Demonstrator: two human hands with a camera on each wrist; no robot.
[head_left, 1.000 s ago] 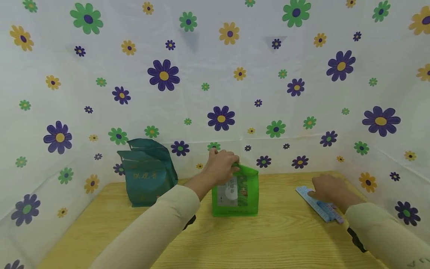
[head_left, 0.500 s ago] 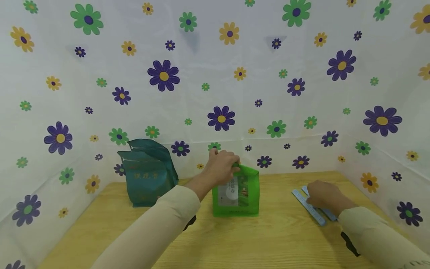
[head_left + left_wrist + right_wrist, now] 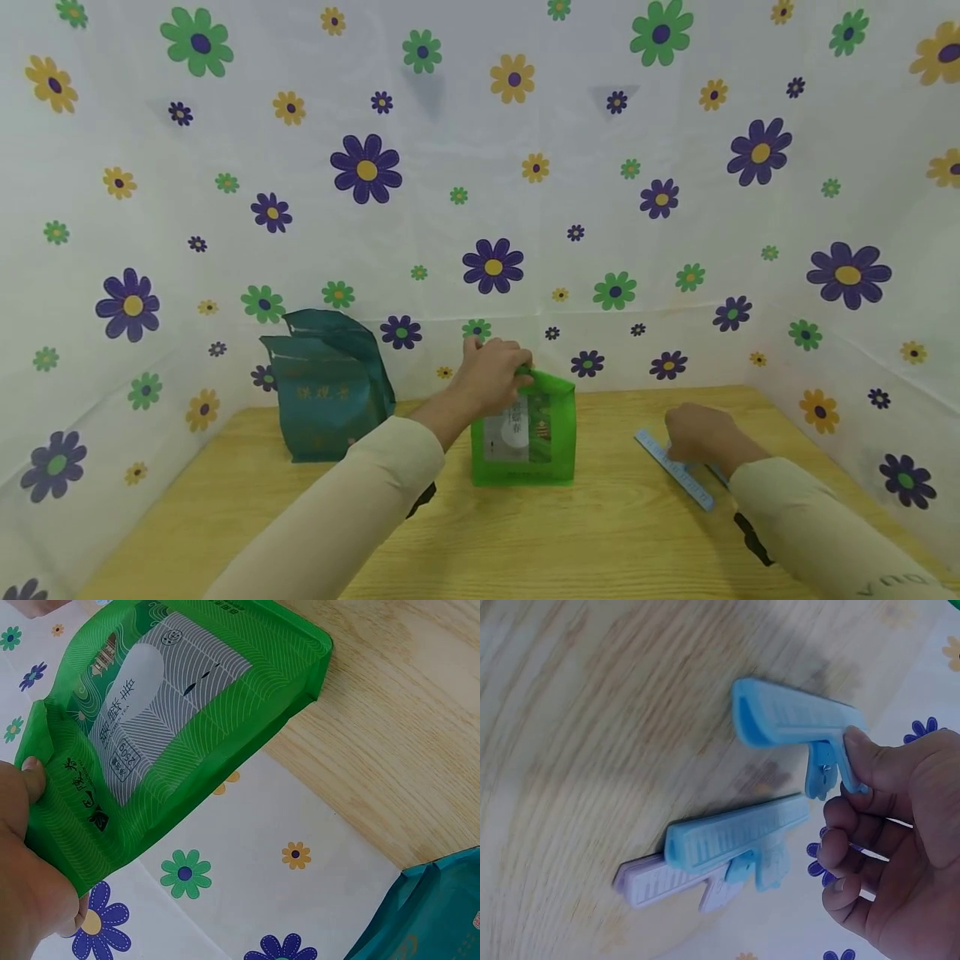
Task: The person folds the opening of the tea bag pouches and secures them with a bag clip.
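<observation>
My left hand [image 3: 487, 375] grips the folded top of a green tea bag [image 3: 558, 442], which stands upright mid-table. In the left wrist view the thumb lies over the bag's top edge, near its printed front label [image 3: 161, 682]. On the right side, my right hand [image 3: 701, 433] pinches one handle of a light blue bag clip [image 3: 799, 712] between thumb and index finger; the other fingers are loosely bent. Below it in the right wrist view, a second blue bag clip [image 3: 735, 832] lies against a lilac bag clip [image 3: 656, 881] on the table.
Two teal bags [image 3: 322, 400] stand at the back left of the wooden table [image 3: 540, 542], one behind the other. A white flower-patterned sheet [image 3: 442, 108] rises along the back and both sides.
My right hand has drawn the blue bag clip away from the other clips, leftward and slightly nearer to the green tea bag. The left hand and that bag have stayed in place.
</observation>
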